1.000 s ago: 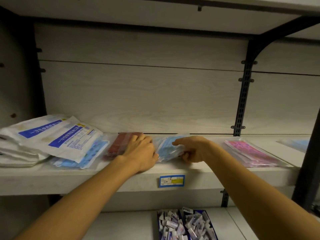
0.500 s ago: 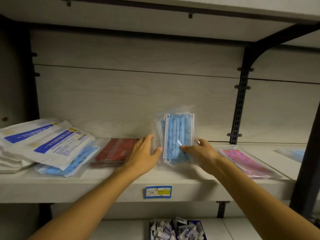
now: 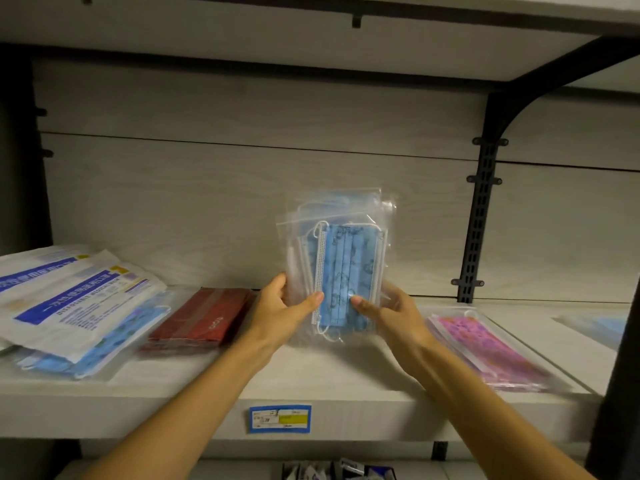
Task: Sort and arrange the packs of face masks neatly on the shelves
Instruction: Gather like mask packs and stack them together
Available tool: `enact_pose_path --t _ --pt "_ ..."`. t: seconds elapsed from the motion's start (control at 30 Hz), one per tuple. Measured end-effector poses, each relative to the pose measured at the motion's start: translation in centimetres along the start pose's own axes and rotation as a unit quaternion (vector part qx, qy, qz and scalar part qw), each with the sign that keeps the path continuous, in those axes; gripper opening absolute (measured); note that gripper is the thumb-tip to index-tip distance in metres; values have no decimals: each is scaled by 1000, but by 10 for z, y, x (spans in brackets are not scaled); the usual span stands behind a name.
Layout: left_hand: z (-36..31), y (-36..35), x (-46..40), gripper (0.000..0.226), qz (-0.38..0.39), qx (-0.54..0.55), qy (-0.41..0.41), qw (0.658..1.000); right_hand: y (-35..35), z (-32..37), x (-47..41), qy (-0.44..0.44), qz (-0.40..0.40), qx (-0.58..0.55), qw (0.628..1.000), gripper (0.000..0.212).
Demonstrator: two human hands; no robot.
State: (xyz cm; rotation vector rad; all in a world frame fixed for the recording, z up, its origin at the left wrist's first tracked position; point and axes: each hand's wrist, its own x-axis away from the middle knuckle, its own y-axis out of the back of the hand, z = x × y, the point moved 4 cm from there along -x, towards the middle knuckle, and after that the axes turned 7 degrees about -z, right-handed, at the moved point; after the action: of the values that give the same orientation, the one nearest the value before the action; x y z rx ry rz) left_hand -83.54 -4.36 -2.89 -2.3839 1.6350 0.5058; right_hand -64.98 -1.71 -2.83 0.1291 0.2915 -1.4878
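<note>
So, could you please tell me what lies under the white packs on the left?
A clear bag of blue masks pokes out from under the white packs; whatever lies further beneath them is covered.

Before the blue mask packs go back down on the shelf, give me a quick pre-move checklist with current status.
1. Both hands on the load: ok. Left hand and right hand pinch the blue mask packs from each side.
2. Packs squared up: not ok. The bags behind the front one sit offset, edges fanned out at the top.
3. Landing spot: ok. Bare shelf shows between the red pack and the pink packs.
4. Neighbours out of the way: ok. Neither touches the held packs.
5. Number of packs held: cannot tell; the bags overlap.
</note>
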Motion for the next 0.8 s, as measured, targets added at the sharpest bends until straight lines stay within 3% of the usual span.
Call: enact_pose_path --t 0.2,0.33,0.5,0.73,0.8 --pt "-8 3 10 23 -14 -42 -99 994 -1 1 3 68 -16 42 997 30" --pt "-7 0 16 44 -5 -44 -91 995 -1 -7 1 78 -27 67 994 32" --pt "-6 -4 21 43 -3 -77 -68 995 2 -7 1 103 -39 77 991 43" --pt "-6 2 21 9 -9 -89 -64 994 5 -7 1 123 -42 111 985 40" --pt "-6 1 21 11 -3 -82 -80 993 4 -7 3 128 -32 125 983 43"
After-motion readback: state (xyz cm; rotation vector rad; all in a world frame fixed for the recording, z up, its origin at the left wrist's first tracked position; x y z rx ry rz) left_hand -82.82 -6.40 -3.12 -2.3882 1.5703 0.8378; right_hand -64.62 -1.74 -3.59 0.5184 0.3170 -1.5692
